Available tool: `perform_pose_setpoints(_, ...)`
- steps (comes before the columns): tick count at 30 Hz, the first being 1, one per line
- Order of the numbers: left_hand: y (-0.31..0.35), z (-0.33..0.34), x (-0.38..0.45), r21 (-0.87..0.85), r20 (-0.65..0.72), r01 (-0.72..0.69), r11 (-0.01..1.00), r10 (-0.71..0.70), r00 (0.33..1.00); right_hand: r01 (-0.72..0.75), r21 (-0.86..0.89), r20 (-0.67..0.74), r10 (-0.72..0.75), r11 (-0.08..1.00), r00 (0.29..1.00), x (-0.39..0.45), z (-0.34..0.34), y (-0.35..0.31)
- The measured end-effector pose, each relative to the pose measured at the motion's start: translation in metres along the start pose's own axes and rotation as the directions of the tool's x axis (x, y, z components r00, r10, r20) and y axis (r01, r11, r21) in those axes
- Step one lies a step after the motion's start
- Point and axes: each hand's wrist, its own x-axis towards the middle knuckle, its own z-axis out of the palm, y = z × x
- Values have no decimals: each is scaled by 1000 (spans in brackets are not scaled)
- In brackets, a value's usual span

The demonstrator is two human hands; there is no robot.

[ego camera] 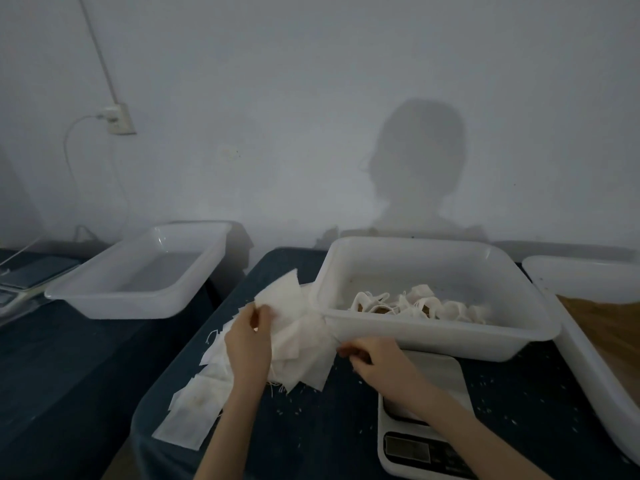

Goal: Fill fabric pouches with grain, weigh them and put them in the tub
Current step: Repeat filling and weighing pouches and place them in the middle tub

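On dark tabletop, left of tub [433,336] | empty fabric pouches [301,344], heaped | likely light, limp, clingy; take by one edge | left hand [247,344] pinches top pouch [282,296] | right hand [375,363] fingers curled at heap's edge, hold unclear | scale [420,441] beneath.

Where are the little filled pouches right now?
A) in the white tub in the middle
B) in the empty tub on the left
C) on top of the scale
A: the filled pouches lie bunched inside the middle tub, while the scale holds none and the left tub looks bare.
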Motion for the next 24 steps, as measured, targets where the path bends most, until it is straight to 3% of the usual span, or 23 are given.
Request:
perform_pose_setpoints(3, 21, 2, -17, -320, 164, 294, 900, -253, 953, -55, 221, -11, 59, 974, 998, 2, 5, -8)
perform_pose_setpoints(6, 32, 13, -42, -392, 344, 501, 771, -383, 858, -132, 459, 21, 138, 878, 990, 0, 4, -18)
perform_pose_setpoints(10, 35, 26, -62, -429, 436, 612, 664, -442, 784, -121, 555, -70, 191, 823, 979, -11, -5, -17)
perform_pose_setpoints(14, 36, 37, -76, -374, 495, 642, 670, -441, 749, -146, 551, -110, 244, 821, 963, -25, -20, -9)
perform_pose_setpoints(16, 37, 41, -82, -320, 427, 544, 776, -394, 814, -166, 523, -120, 265, 836, 957, -31, -27, -3)
perform_pose_setpoints(18, 39, 44, -89, -259, 274, 299, 919, -227, 935, -186, 502, -148, 296, 845, 944, -39, -34, 3)
perform_pose_setpoints(20, 48, 43, -96, -168, 93, -8, 986, 24, 995, -192, 453, -174, 297, 871, 939, -46, -41, 9)
perform_pose_setpoints(21, 51, 44, -98, -73, 37, -211, 975, 214, 976, -186, 426, -184, 286, 885, 940, -50, -45, 12)
perform_pose_setpoints(22, 53, 47, -102, 52, 32, -414, 909, 413, 910, -175, 407, -194, 272, 897, 942, -53, -48, 14)
perform_pose_setpoints(23, 56, 50, -105, 152, 73, -566, 810, 562, 824, -160, 396, -206, 257, 904, 944, -56, -51, 15)
perform_pose_setpoints(24, 61, 51, -109, 190, 146, -638, 746, 621, 770, -142, 389, -216, 240, 910, 946, -59, -52, 16)
